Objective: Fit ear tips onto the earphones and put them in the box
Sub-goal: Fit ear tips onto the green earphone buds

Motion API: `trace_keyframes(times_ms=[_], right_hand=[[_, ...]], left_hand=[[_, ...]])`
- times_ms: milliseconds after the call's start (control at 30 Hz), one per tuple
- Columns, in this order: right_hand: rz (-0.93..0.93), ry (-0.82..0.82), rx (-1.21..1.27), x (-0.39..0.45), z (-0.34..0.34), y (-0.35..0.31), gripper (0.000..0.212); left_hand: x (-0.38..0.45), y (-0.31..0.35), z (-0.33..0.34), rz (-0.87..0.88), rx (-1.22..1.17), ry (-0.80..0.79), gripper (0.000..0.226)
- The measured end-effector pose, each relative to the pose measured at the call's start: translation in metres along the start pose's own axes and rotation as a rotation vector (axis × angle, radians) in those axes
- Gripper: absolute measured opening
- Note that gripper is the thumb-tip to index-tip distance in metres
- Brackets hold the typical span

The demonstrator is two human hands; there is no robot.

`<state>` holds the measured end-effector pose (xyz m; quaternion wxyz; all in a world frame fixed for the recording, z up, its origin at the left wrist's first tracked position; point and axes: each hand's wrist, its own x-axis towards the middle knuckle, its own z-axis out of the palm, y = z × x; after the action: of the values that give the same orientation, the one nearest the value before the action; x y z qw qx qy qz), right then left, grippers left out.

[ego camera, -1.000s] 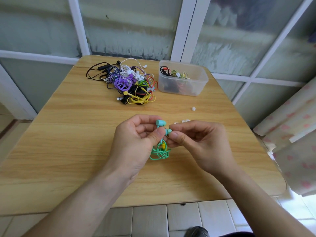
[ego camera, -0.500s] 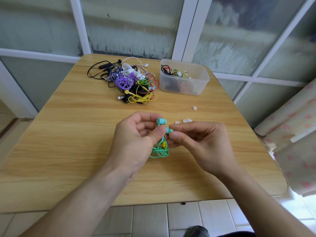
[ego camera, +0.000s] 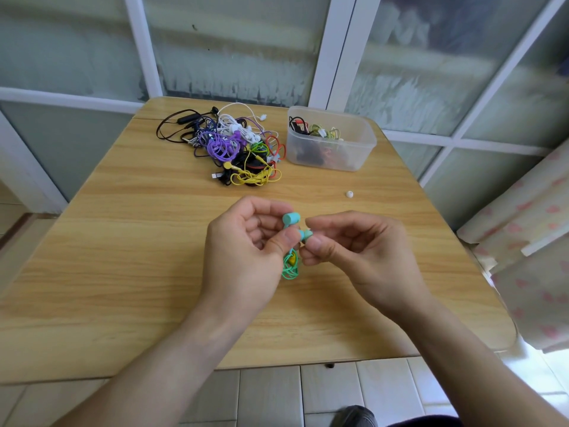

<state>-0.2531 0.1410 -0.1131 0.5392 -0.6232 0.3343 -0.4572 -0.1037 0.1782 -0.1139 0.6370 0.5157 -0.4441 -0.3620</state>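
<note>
I see both hands above the table [ego camera: 123, 241] — my left hand [ego camera: 246, 257] pinches the teal earphones [ego camera: 291, 218], my right hand [ego camera: 363, 254] pinches one bud's tip. Box [ego camera: 331, 140] sits well beyond; no writing readable.

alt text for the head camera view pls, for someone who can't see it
Two hands, left hand and right hand, pinch teal earphones over a wooden table. Behind them lie a tangled earphone pile and a clear plastic box holding more.
</note>
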Motion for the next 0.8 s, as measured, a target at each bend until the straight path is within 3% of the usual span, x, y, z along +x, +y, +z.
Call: trace_keyframes(times_ms=[167, 333, 433, 633, 733, 800], right_hand=[[-0.078, 0.018, -0.073, 0.0, 0.001, 0.0, 0.015], [-0.243, -0.012, -0.417, 0.002, -0.001, 0.003, 0.016], [-0.246, 0.03, -0.469, 0.001, 0.007, 0.005, 0.013], [0.041, 0.118, -0.055, -0.003, 0.024, -0.003, 0.013], [0.352, 0.063, 0.26, -0.004, 0.026, -0.007, 0.026], [0.541, 0.015, 0.489, -0.004, 0.025, -0.011, 0.019]], left_hand=[[0.003, 0.0, -0.001, -0.092, -0.086, -0.035, 0.029], [0.001, -0.002, -0.002, -0.264, -0.222, -0.004, 0.024], [-0.001, -0.003, -0.002, -0.244, -0.211, 0.035, 0.024], [-0.002, 0.001, -0.002, -0.047, -0.066, 0.032, 0.03], [-0.001, 0.003, -0.005, 0.096, 0.084, 0.015, 0.037], [-0.003, 0.005, -0.004, 0.177, 0.153, -0.007, 0.038]])
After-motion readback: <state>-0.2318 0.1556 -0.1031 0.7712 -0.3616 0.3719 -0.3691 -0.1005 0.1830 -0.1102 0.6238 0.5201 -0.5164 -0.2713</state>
